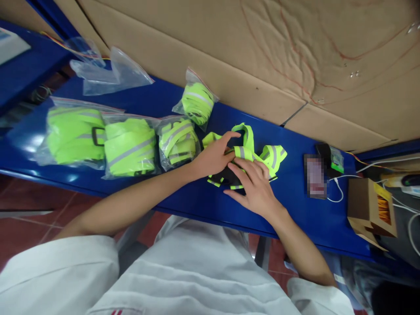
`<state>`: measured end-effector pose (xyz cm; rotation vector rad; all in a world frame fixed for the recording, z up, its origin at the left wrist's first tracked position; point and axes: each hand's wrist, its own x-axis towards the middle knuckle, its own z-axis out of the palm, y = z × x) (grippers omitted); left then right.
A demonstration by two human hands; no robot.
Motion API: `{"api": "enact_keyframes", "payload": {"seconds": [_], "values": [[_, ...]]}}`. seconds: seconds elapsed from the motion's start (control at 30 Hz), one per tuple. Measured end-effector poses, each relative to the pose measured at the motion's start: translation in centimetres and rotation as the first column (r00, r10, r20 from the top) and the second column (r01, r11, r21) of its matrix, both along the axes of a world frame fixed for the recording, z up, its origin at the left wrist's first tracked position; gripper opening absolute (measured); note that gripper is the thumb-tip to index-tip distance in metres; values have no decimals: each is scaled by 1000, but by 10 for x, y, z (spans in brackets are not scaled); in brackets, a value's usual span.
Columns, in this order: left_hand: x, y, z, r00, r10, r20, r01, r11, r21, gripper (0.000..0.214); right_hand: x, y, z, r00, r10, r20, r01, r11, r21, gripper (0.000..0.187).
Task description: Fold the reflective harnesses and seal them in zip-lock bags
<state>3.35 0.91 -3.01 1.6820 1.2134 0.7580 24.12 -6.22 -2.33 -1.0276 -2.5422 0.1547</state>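
Observation:
A loose neon-yellow reflective strap with grey stripes and a black part lies bunched on the blue table. My left hand rests on its left side, fingers curled over the fabric and gripping it. My right hand lies flat on the strap's front part, fingers stretched out and pressing it down.
Several clear bags holding folded neon straps lie in a row to the left, another bagged one behind. Empty plastic bags sit at far left. A phone, a cable and a small cardboard box are on the right. Cardboard sheeting backs the table.

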Motion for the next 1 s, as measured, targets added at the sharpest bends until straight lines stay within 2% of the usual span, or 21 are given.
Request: {"api": "enact_keyframes", "payload": {"seconds": [0.07, 0.1, 0.13, 0.2, 0.23, 0.3, 0.33, 0.37, 0.43, 0.5, 0.57, 0.67, 0.73, 0.83, 0.93, 1.0], "values": [[3, 0, -2, 992, -16, 129, 34, 990, -139, 45, 1, 5, -4, 1000, -10, 23, 10, 1000, -6, 66], [4, -1, -2, 988, -17, 155, 43, 985, -166, 39, 4, 8, -5, 1000, -28, 7, 28, 1000, -5, 65], [6, -3, -2, 988, -22, 153, 44, 989, -139, 36, 8, 11, -6, 998, -56, -14, 56, 998, -5, 63], [9, -11, -1, 995, -52, 84, 44, 995, 90, 38, 16, 16, -8, 988, -144, -54, 144, 990, -7, 59], [10, -15, -1, 997, -79, 22, 70, 965, 251, 41, 20, 18, -8, 980, -189, -68, 189, 982, -5, 57], [10, -22, 0, 982, -133, -132, 182, 848, 498, 45, 26, 21, -8, 961, -259, -91, 261, 965, 5, 55], [10, -24, 0, 967, -157, -201, 244, 796, 554, 45, 28, 22, -9, 954, -283, -103, 285, 958, 12, 56], [9, -25, 0, 953, -177, -248, 291, 766, 573, 43, 29, 23, -9, 949, -297, -109, 301, 953, 20, 57], [7, -23, 0, 945, -226, -238, 323, 764, 558, 42, 29, 23, -9, 951, -294, -101, 299, 953, 45, 59], [5, -18, 0, 952, -270, -142, 304, 807, 506, 42, 27, 23, -9, 960, -269, -75, 274, 959, 71, 61], [3, -13, 1, 955, -270, -124, 296, 829, 475, 38, 26, 21, -9, 965, -255, -61, 260, 961, 92, 63], [1, -11, -2, 931, -202, -305, 343, 772, 536, 29, 24, 18, -8, 972, -230, -56, 235, 964, 124, 58], [2, -13, -5, 890, -140, -433, 394, 714, 578, 27, 22, 16, -7, 981, -192, -26, 194, 971, 139, 53], [3, -17, -9, 824, -72, -562, 459, 666, 588, 30, 18, 14, -5, 980, -187, 62, 175, 971, 162, 53], [3, -21, -6, 755, -71, -652, 522, 667, 531, 31, 13, 13, -1, 964, -217, 152, 188, 964, 186, 56], [5, -23, 1, 713, -91, -695, 547, 693, 470, 27, 11, 14, 1, 955, -219, 201, 179, 963, 202, 48]]}}
